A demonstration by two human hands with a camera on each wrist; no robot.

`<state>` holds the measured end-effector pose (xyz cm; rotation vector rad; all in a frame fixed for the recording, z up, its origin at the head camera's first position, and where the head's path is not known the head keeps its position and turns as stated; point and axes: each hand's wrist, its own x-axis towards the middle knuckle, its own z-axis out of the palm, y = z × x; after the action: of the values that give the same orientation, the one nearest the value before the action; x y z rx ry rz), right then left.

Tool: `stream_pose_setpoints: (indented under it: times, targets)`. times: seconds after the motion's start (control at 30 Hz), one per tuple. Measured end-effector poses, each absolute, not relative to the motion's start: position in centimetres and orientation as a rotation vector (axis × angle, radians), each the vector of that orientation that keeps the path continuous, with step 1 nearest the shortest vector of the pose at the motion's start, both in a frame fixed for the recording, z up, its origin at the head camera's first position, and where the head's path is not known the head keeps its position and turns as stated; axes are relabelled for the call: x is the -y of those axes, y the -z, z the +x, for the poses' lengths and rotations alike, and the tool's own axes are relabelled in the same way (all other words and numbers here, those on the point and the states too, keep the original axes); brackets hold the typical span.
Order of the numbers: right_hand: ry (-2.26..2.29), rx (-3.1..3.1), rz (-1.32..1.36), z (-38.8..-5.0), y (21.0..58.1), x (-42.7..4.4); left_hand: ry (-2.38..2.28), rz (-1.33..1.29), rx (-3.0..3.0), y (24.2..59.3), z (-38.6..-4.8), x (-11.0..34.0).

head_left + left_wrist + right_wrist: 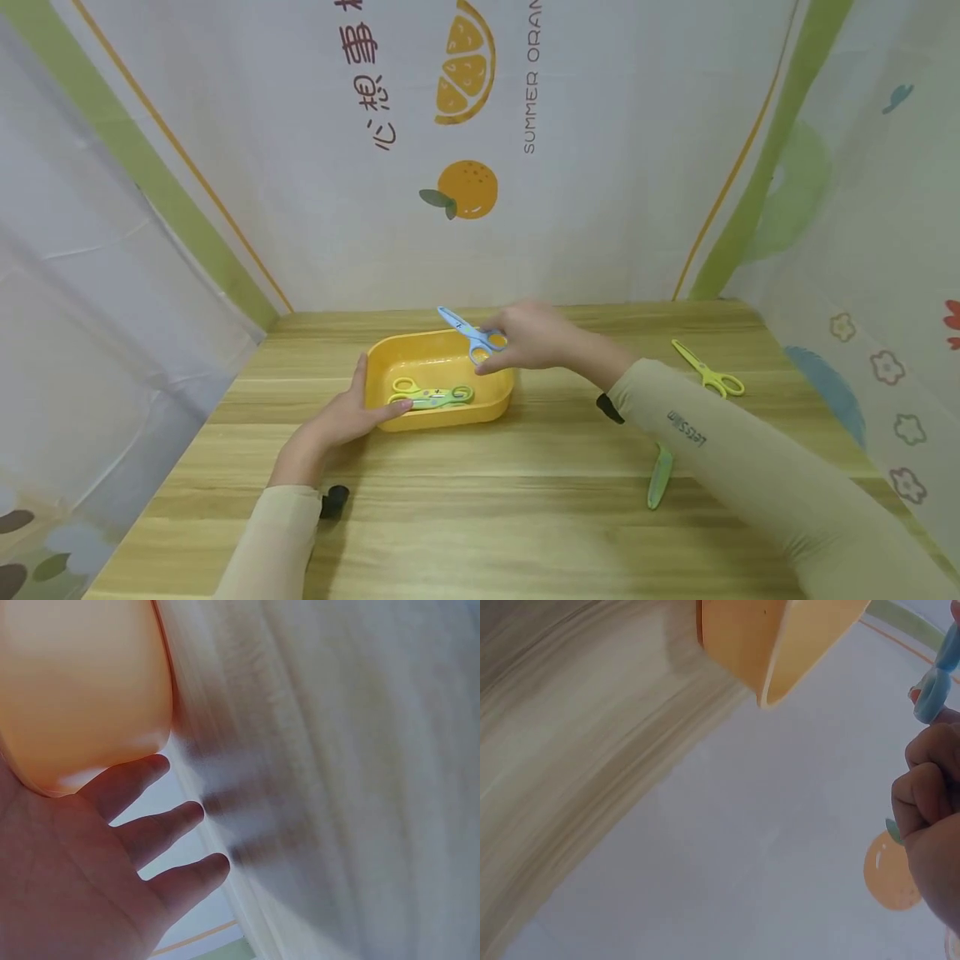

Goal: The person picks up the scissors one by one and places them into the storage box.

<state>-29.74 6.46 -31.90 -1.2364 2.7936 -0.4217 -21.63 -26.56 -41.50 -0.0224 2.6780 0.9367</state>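
My right hand [528,335] pinches blue scissors [468,331] by the handle loops, above the right part of a yellow bin [440,340]. The blades point up and to the left. In the right wrist view, part of the blue handle [933,696] shows by the curled fingers. Inside the bin lie scissors with yellow and green handles [431,397], partly overlapping. My left hand [348,419] rests against the bin's left end, its thumb over the front rim. In the left wrist view, its straight fingers [161,832] spread out beside the bin's outer wall.
Yellow-green scissors [705,369] lie on the wooden table [480,517] at the right. Green scissors [660,477] lie nearer, partly hidden under the right forearm. A printed curtain [600,208] stands behind the table's back edge, with more curtain at both sides.
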Motion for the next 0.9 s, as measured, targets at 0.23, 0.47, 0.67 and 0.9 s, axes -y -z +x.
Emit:
stream_pose_setpoints:
  times: [0.23, 0.47, 0.67, 0.9]
  targets:
    - [0.378, -2.775, -1.179, -30.0, 33.6, -3.6, -0.947, -0.024, -2.670, 41.5, -21.6, 26.5]
    - [0.336, -2.749, -1.089, -30.3, 36.0, -1.4, -0.968, -0.029, -2.665, 41.2, -21.5, 26.4]
    - [0.286, -2.713, -1.081, -30.3, 37.1, -0.2, -0.949, -0.030, -2.674, 41.2, -21.5, 26.5]
    - [0.263, -2.681, -1.148, -30.3, 37.8, 0.4, -0.972, -0.026, -2.658, 41.4, -21.6, 26.5]
